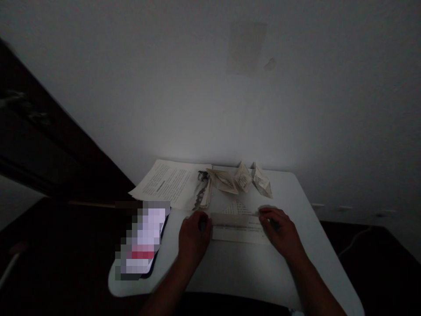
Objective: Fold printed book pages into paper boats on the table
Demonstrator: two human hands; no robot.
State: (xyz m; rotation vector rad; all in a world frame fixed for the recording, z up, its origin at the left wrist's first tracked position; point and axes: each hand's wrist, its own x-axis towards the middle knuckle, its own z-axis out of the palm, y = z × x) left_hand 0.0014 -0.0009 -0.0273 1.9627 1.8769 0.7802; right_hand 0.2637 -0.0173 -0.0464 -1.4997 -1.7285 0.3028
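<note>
A printed sheet of paper (238, 232), partly folded, lies on the table in front of me. Its far side comes to a triangular point, and a band is turned up along it. My left hand (194, 235) pinches the paper's left end between thumb and curled fingers. At the opposite end, my right hand (281, 230) grips the right edge with thumb and fingertips. Just beyond stand three folded paper boats: a left one (224, 181), a middle one (243, 177) and a right one (262, 181).
An open printed booklet (171, 182) lies at the table's back left. Nearer me, a lit phone (144, 241), its screen blurred out, rests by the left edge. The white table (243, 267) stands against a pale wall (197, 87). A dark door (49, 131) is at left.
</note>
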